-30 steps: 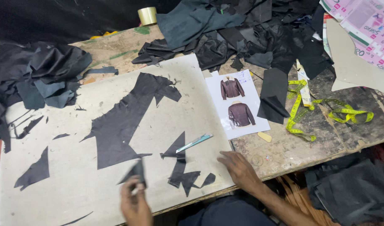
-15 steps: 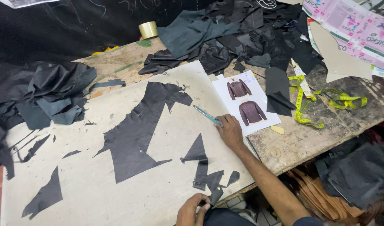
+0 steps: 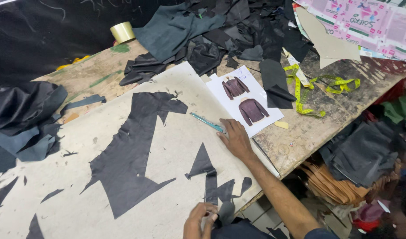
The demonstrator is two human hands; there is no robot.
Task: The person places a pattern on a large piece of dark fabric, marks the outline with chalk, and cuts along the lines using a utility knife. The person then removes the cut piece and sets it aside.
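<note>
Right hand [image 3: 235,138]: lying flat on the pale board [image 3: 79,177], fingers loosely together, fingertips touching the near end of a teal pen [image 3: 207,122]; nothing gripped.
Pen: flat on the board, slanting up and left from the fingers, just beside the sheet.
Left hand [image 3: 199,220]: at the board's near edge, fingers curled in, pinching a small dark scrap [image 3: 225,211].
Scraps: jagged black pieces [image 3: 214,177] lie between the two hands; a big black offcut [image 3: 132,150] sprawls across the middle of the board.
Sheet [image 3: 245,98]: white paper printed with two dark red jackets, beside the right hand, half on the board, half on the table [image 3: 327,128].
Tape measure [image 3: 315,90]: yellow, looped on the bare wood to the right of the sheet.
Fabric heap [image 3: 211,31]: dark cloth piled at the table's far side.
Tape roll [image 3: 122,32]: standing by the far edge, left of the heap.
</note>
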